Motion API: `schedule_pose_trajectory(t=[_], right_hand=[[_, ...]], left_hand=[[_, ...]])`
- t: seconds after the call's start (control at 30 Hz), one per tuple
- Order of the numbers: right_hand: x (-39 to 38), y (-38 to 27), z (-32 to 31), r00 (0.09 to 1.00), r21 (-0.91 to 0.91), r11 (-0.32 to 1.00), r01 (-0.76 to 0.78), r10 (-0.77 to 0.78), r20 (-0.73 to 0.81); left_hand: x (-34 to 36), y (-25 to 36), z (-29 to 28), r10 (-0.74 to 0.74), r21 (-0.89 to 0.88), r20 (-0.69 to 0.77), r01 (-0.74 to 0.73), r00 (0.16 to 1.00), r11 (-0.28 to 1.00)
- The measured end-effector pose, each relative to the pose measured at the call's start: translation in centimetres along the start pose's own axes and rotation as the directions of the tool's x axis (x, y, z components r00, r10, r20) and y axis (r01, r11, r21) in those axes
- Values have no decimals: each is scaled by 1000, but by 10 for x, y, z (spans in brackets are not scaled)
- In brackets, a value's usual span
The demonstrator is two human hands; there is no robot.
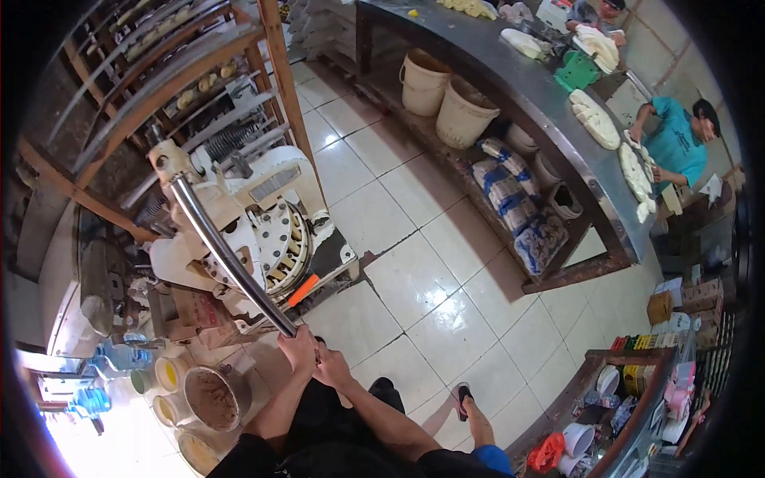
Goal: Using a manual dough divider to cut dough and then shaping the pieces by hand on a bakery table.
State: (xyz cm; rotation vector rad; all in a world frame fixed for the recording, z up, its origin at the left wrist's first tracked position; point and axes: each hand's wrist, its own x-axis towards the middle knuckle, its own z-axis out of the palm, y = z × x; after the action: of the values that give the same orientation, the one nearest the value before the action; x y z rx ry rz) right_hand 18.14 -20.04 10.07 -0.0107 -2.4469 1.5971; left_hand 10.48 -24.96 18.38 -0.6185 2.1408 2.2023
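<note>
Head view: from your head, looking steeply down
Your hands (pixel 298 347): near, lower centre
Long metal-topped workbench (pixel 478 36): farther, upper right

Lever (pixel 217 243) in the fingers (pixel 300 342): metal, smooth, polished bright from where I stand. Machine (pixel 279 180) just beyond the fingers: cream paint, worn and chipped. Rack (pixel 284 80) farther beyond: bare wood, dull. Floor (pixel 398 271) right of the fingers: glossy tile, throwing back light. Tabletop (pixel 542 95), far right: smooth metal, slight sheen. Buckets (pixel 464 123) under it: plastic, matt, stained.
</note>
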Motion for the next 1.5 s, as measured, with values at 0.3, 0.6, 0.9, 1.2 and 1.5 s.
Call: schedule_pose_trajectory(t=[0.3, 0.6, 0.9, 1.2, 1.5], right_hand=[[-2, 9, -4, 998, -82, 996, 16, -11, 61], [-3, 39, -9, 751, 7, 824, -567, 513, 415], [-66, -301, -174, 951, 73, 949, -306, 302, 60], [45, -474, -222, 244, -460, 478, 749, -843, -479], [266, -635, -230, -237, -540, 130, 831, -797, -556]], left_hand=[[-4, -16, 0, -35, -50, -43, 32, 998, 998], [5, -78, 1, 292, 257, -172, -243, 941, 935], [-138, 209, -36, 125, -538, 833, 736, 540, 411], [-166, 381, -22, 245, -617, 775, 781, 583, 96], [-25, 519, -45, 973, 79, 159, -980, -168, -182]])
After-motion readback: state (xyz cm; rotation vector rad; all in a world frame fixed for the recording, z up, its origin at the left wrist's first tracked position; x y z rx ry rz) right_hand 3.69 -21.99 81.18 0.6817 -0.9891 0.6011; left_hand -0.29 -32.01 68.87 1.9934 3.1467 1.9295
